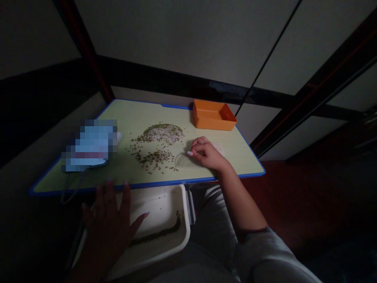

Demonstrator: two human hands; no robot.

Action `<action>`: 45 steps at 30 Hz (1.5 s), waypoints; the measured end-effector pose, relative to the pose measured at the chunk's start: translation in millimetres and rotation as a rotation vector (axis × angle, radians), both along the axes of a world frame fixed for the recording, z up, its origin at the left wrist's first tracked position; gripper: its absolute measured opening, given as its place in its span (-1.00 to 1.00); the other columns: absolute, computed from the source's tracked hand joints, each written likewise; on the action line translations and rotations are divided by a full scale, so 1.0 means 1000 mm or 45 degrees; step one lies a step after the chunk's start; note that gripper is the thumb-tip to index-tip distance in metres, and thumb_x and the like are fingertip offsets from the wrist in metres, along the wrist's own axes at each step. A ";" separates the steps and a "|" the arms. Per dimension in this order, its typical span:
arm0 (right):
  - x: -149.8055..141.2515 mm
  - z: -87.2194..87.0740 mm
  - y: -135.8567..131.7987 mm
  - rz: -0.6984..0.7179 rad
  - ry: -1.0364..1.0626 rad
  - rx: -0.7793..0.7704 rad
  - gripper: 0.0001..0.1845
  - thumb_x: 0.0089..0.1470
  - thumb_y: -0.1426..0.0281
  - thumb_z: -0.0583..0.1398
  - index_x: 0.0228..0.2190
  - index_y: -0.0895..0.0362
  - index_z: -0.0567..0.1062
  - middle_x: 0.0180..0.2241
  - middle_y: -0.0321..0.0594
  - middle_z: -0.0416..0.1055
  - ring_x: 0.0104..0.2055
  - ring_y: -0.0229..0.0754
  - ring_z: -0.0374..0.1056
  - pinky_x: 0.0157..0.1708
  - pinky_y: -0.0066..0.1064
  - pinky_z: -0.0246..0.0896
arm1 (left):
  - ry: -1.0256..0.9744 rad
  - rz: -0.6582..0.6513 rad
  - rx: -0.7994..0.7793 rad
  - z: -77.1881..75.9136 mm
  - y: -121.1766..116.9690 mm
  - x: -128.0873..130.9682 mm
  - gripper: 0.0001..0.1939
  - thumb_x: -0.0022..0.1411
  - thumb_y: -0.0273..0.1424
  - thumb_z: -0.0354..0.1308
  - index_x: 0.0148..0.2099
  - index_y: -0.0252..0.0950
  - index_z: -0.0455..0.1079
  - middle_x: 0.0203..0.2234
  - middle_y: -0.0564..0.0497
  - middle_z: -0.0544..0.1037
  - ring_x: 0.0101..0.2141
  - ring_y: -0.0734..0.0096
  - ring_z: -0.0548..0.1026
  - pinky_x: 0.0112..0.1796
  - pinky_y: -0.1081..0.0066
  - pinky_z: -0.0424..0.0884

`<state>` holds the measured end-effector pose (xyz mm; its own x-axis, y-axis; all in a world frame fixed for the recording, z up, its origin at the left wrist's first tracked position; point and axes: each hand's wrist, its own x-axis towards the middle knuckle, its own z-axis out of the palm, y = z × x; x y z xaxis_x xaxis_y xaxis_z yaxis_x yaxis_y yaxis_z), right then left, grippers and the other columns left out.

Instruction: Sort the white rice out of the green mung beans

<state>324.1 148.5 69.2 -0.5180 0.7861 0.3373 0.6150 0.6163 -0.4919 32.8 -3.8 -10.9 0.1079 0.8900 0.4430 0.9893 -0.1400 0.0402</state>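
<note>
Showing the right hand pressed low over a pale green, blue-edged board, its thumb and fingertips drawn together in a tight pinch. Whether a grain is grasped is not shown, since anything so small is hidden by the fingers. A thin transparent film is seen on the board, touching the pinched fingers and lying just beneath them.

The left hand is held open, with the fingers spread and nothing grasped. Its fingertips are placed at the near edge of the board, and the palm is positioned over a white tray. Along the inner floor of that tray, a narrow band of dark green grains is collected.

On the board, a mound of pale and green grains is heaped beyond the right hand, and a looser scatter of brownish-green grains is spread nearer the front edge. An orange tray is set at the far edge. A blurred blue object, obscured by pixelation, is placed at the left of the board, with a thin cord hanging over the edge. Grey trousers are visible beneath the board.
</note>
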 end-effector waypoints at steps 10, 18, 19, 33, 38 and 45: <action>-0.001 0.001 0.002 -0.021 0.008 0.054 -0.74 0.18 0.30 0.15 -0.51 0.11 0.47 -0.30 -0.17 0.35 -0.13 -0.11 0.18 -0.07 -0.22 0.08 | 0.002 0.009 -0.009 -0.001 -0.001 0.000 -0.06 0.19 -0.13 0.05 0.37 -0.21 -0.49 0.38 -0.34 -0.40 0.36 -0.16 -0.34 0.20 -0.37 -0.20; -0.002 0.000 0.000 0.027 0.006 0.011 -0.76 0.17 0.31 0.17 -0.49 0.11 0.49 -0.27 -0.18 0.34 -0.10 -0.11 0.18 -0.05 -0.20 0.06 | 0.005 0.007 -0.010 -0.002 -0.001 0.000 -0.05 0.18 -0.11 0.06 0.37 -0.21 -0.50 0.37 -0.34 -0.40 0.36 -0.18 -0.34 0.19 -0.38 -0.19; -0.001 0.001 0.000 0.036 0.013 0.009 -0.77 0.17 0.31 0.17 -0.49 0.11 0.49 -0.27 -0.19 0.34 -0.10 -0.11 0.18 -0.05 -0.20 0.06 | 0.002 0.011 -0.008 -0.002 0.000 0.000 -0.05 0.18 -0.11 0.06 0.37 -0.20 -0.50 0.38 -0.34 -0.39 0.36 -0.17 -0.34 0.19 -0.37 -0.19; 0.001 0.002 -0.002 0.103 0.051 -0.006 -0.78 0.14 0.32 0.21 -0.51 0.12 0.48 -0.29 -0.20 0.32 -0.13 -0.14 0.19 -0.05 -0.23 0.08 | -0.052 0.012 -0.056 -0.001 -0.002 0.000 -0.06 0.19 -0.11 0.05 0.36 -0.13 -0.53 0.38 -0.29 -0.42 0.36 -0.13 -0.36 0.20 -0.36 -0.25; 0.002 0.002 -0.002 0.128 0.061 -0.017 -0.78 0.15 0.32 0.20 -0.51 0.11 0.48 -0.29 -0.21 0.31 -0.13 -0.14 0.19 -0.05 -0.23 0.07 | -0.050 0.033 -0.043 0.001 -0.002 0.002 -0.08 0.20 -0.12 0.03 0.36 -0.16 -0.51 0.38 -0.31 -0.38 0.36 -0.12 -0.34 0.21 -0.35 -0.23; -0.002 0.003 -0.003 0.144 0.040 -0.024 -0.77 0.16 0.32 0.19 -0.52 0.11 0.46 -0.29 -0.22 0.30 -0.13 -0.15 0.18 -0.04 -0.25 0.06 | 0.019 0.023 -0.042 -0.001 -0.001 0.000 -0.07 0.20 -0.11 0.03 0.37 -0.23 -0.50 0.37 -0.39 -0.37 0.36 -0.18 -0.34 0.19 -0.38 -0.18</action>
<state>322.5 145.9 71.9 -0.5931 0.7296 0.3405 0.5260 0.6713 -0.5222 33.0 -4.8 -11.7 0.0980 0.9059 0.4121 0.9922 -0.1210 0.0300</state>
